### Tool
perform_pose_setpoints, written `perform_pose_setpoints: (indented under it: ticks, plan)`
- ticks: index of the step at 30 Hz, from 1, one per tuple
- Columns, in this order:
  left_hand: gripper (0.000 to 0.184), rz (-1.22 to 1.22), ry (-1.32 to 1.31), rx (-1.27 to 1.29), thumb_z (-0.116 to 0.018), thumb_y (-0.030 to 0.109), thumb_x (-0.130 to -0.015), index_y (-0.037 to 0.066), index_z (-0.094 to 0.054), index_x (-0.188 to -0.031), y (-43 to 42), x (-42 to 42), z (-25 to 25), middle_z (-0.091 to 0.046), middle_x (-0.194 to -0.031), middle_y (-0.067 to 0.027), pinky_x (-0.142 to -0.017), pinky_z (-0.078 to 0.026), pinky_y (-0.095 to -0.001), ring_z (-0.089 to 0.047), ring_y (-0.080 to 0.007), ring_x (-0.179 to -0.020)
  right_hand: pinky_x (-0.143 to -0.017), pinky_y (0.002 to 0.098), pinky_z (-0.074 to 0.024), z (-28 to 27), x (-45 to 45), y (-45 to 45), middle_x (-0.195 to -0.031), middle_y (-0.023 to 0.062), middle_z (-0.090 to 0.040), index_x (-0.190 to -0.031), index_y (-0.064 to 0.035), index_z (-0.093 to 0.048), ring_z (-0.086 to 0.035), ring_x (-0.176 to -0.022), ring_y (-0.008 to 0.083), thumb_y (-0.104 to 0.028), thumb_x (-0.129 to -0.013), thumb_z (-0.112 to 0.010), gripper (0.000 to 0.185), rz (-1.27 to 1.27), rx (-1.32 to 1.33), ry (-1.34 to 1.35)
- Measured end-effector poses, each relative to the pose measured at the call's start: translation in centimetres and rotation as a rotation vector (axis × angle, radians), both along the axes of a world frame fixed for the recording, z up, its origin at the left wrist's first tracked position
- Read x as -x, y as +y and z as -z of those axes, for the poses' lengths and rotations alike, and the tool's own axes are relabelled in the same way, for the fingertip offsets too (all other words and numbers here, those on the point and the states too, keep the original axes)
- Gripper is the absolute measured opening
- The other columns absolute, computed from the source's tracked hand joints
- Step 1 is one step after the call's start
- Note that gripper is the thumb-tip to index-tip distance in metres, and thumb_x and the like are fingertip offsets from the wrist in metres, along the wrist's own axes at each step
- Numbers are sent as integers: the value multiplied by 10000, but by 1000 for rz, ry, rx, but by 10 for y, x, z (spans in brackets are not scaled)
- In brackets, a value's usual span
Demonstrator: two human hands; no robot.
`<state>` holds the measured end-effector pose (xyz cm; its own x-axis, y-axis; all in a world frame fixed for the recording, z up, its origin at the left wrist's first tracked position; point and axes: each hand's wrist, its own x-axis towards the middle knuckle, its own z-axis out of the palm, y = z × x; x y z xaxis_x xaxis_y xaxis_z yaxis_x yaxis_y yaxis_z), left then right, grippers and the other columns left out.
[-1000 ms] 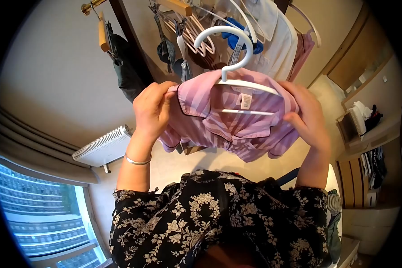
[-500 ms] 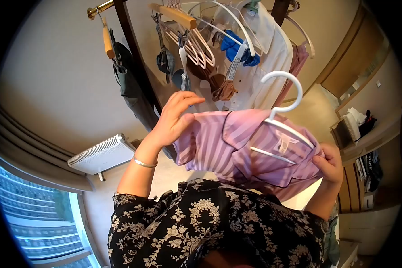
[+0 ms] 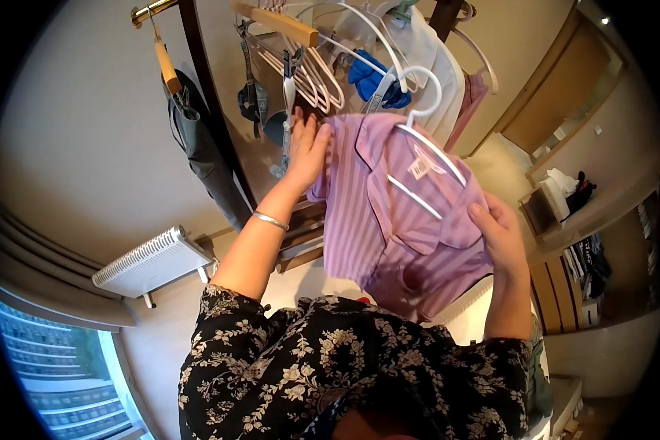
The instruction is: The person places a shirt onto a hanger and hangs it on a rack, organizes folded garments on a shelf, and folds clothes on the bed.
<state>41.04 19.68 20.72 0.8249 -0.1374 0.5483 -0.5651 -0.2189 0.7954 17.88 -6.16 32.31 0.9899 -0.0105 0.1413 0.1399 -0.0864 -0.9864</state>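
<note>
A pink-and-lilac striped shirt (image 3: 352, 213) with dark piping hangs on a white hanger (image 3: 434, 158), its collar spread and a label showing inside. My right hand (image 3: 502, 231) pinches the shirt at the shoulder by the hanger's right end. At the opposite shoulder, my left hand (image 3: 308, 152) lies against the cloth with its fingers stretched out and pointing up. The hanger's hook stands free of the rail, in front of the other clothes.
Behind the shirt, a clothes rack carries wooden hangers (image 3: 277, 22), bras, a blue scrunchie-like item (image 3: 378, 79), a white shirt (image 3: 447, 92) and dark trousers (image 3: 205, 154). A white radiator (image 3: 150, 260) stands at left by the window. Shelves with clothes (image 3: 594, 268) are at right.
Both hands have lifted the shirt and hanger up and toward the rack. More of the shirt's front hangs down into view. My left hand has moved up and right along with it.
</note>
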Motion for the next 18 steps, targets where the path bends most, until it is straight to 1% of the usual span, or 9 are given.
perform_pose_setpoints:
  ticks: [2, 6, 9, 12, 14, 15, 16, 17, 18]
  plan:
    - [692, -175, -114, -80, -405, 478, -912, -89, -366, -1308, 2, 3, 4, -154, -1442, -283, -1081, -162, -413, -187, -397, -1332, -806, 247, -433, -6, -14, 5, -983, 65, -612, -1101, 62, -541, -557, -881, 102, -161, -902, -526, 299, -15, 22, -67]
    - [674, -258, -120, -120, -412, 479, -907, -48, -368, -1324, 2, 15, 8, -153, -1440, -285, -1081, -148, -437, -152, -412, -1338, -800, 240, -431, -30, -40, 10, -964, 48, -616, -1096, 59, -546, -553, -869, 85, -168, -910, -519, 294, -6, 35, -177]
    - [665, -220, -104, -153, -426, 474, -904, -27, -361, -1336, -3, 21, 20, -153, -1448, -269, -1083, -144, -451, -143, -413, -1342, -786, 224, -428, -53, -66, 11, -950, 32, -616, -1082, 47, -557, -547, -851, 67, -177, -911, -521, 284, 15, 30, -268]
    - [668, -181, -112, -179, -449, 446, -902, -42, -337, -1343, -9, 39, 25, -166, -1457, -244, -1090, -139, -445, -134, -403, -1351, -770, 204, -423, -75, -102, 10, -947, 28, -616, -1065, 42, -564, -549, -851, 63, -171, -908, -519, 268, -79, 31, -305]
    - [661, -157, -179, -198, -461, 415, -903, -51, -316, -1349, -12, 51, 32, -173, -1458, -236, -1094, -135, -439, -121, -396, -1359, -778, 225, -443, -94, -127, 18, -953, 46, -629, -1079, 45, -569, -576, -850, 91, -222, -894, -554, 325, -80, 114, -358]
    - [655, -138, -183, -222, -465, 400, -903, -50, -309, -1352, -13, 58, 35, -171, -1459, -236, -1094, -133, -439, -114, -393, -1362, -778, 225, -443, -102, -145, 19, -953, 46, -629, -1079, 45, -569, -576, -850, 91, -222, -894, -554, 325, -85, 112, -367]
    - [649, -120, -188, -247, -469, 385, -903, -49, -302, -1356, -14, 65, 39, -168, -1460, -235, -1095, -131, -439, -108, -390, -1365, -768, 226, -447, -111, -164, 20, -932, 45, -633, -1069, 35, -578, -580, -834, 93, -222, -892, -554, 313, -49, 191, -362]
    - [629, -107, -170, -269, -478, 366, -900, -51, -323, -1344, -15, 73, 44, -173, -1459, -235, -1093, -140, -442, -114, -390, -1364, -757, 228, -451, -119, -180, 21, -910, 43, -638, -1060, 26, -587, -585, -818, 94, -222, -890, -555, 302, -11, 268, -356]
    - [588, -105, -147, -258, -500, 346, -892, -58, -388, -1305, -16, 80, 48, -204, -1446, -239, -1087, -156, -454, -134, -398, -1357, -757, 228, -451, -126, -191, 29, -910, 43, -638, -1060, 26, -587, -585, -818, 94, -222, -890, -555, 302, -14, 266, -362]
